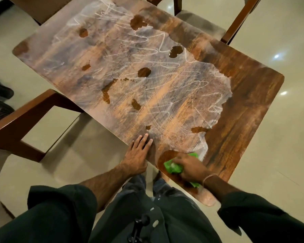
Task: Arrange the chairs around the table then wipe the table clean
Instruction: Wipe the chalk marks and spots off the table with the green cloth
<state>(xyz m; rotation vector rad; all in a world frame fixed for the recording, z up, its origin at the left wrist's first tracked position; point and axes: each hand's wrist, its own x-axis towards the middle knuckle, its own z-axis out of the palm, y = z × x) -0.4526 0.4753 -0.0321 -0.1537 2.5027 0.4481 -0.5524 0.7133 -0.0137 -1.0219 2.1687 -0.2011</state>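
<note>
No lettering, label, brand, number or sign can be read anywhere in the view; the white scrawl [144, 55] across the wooden table [244, 95] is only looping, zigzag strokes, forming no letters or figures.

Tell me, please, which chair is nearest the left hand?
The left chair, level with the left hand; the far-left chair and far-right chair stand beyond the table.
</note>
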